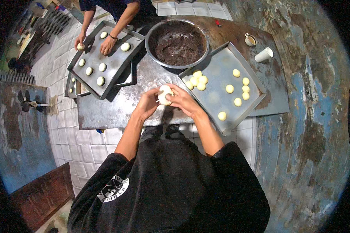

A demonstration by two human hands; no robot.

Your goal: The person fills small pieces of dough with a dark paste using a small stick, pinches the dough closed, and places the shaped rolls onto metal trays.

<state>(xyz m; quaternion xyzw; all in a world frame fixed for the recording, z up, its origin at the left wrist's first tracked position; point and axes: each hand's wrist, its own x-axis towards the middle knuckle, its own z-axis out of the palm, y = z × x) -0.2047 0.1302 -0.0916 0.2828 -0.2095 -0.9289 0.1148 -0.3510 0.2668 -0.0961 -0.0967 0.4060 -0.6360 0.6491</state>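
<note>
Worn table (105,117), pale yellow dough ball (165,92), plump, rounded, gripped by fingers (176,99) of left hand (147,104) and right hand (186,104)

- L tray (114,60): far L, dough balls (102,67) on it
- bowl (177,66): far, btw trays
- R tray (214,101): dough balls on it too
- mug (251,40), cup (264,54): far R

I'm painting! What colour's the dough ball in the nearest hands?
Pale yellow dough ball, best in head view.

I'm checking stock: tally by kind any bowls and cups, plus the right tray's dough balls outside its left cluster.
Metal bowl: 1
Brown-filled cup: 1
White cup: 1
Dough balls outside that cluster: 7
Total: 10
</note>
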